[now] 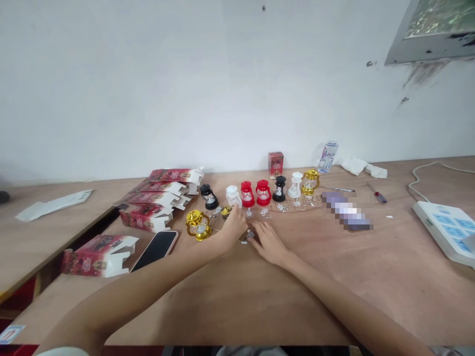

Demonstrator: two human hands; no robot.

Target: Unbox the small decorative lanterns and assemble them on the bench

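Note:
My left hand reaches in among the small lanterns, fingers bent together; what they grip, if anything, is hidden. Just beyond it stands a white lantern, and a gold lantern part peeks out on its left. My right hand lies low on the table with fingers stretched out, its fingertips by small metal pieces. A gold lantern stands left of my hands. Behind them are a black lantern, red lanterns, another black lantern, a white lantern and a gold lantern.
Open red boxes lie at the left near a phone. One red box stands by the wall. At the right are a bottle, crumpled tissue, a screwdriver, a blurred purple item and a power strip.

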